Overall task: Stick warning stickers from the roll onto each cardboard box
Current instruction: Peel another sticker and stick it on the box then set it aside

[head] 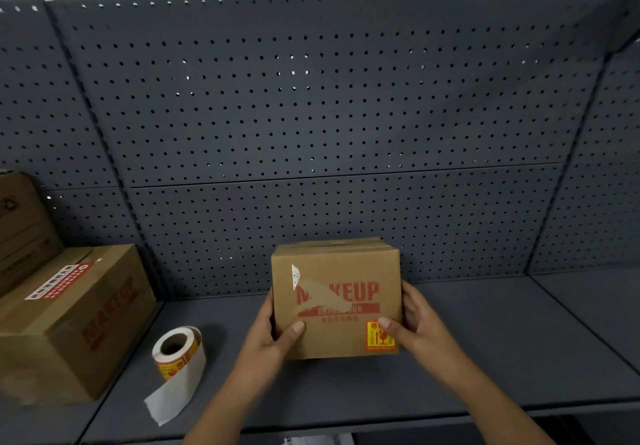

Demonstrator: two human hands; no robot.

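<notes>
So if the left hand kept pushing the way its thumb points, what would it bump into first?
The box. The left hand already grips its side, thumb on the front. Past the box, the line probably meets the right hand on the other side.

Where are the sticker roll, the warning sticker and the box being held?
sticker roll (178,349): head view, its side wrap.
warning sticker (377,339): head view, its middle.
held box (332,268): head view, upper front face.

Grey pegboard wall (311,115) behind grey shelf (502,333)
</notes>
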